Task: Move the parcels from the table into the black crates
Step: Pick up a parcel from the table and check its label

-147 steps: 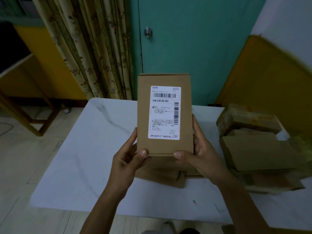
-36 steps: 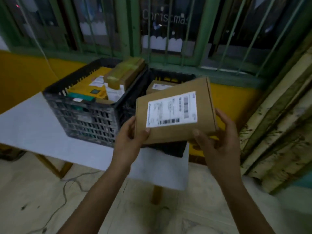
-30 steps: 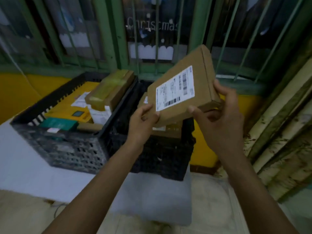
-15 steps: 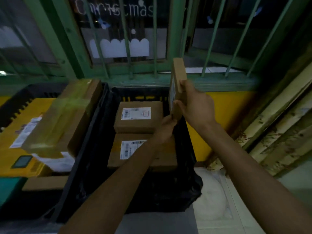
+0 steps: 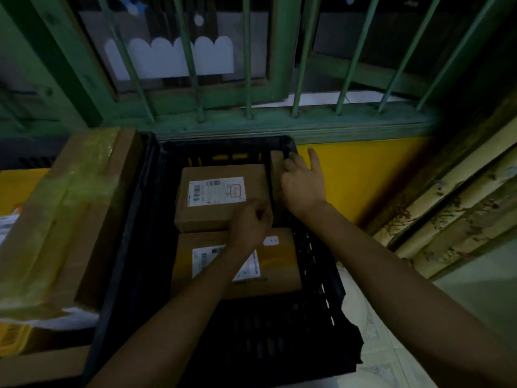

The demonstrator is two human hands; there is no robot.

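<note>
Since half a second ago the parcel (image 5: pixel 276 175) has come down from above the rim, and it now stands on edge inside the black crate (image 5: pixel 223 142), between the right wall and the farther of two flat boxes. Nearest me lies the near flat box (image 5: pixel 279 264), label up. My left hand (image 5: pixel 250 224) sits over its far edge with fingers curled tight, and I cannot tell whether they pinch the parcel's near corner or nothing at all. Beyond is the far flat box (image 5: pixel 221 197). Just right of it, my right hand (image 5: pixel 302 186) is the closer one to the parcel: its fingers hook over the top edge, forefinger sticking out straight. The parcel's long axis runs away from me along the wall, so I judge my fingers should leave it straight upward. Past the crate stand the green window bars (image 5: pixel 247 65).
</note>
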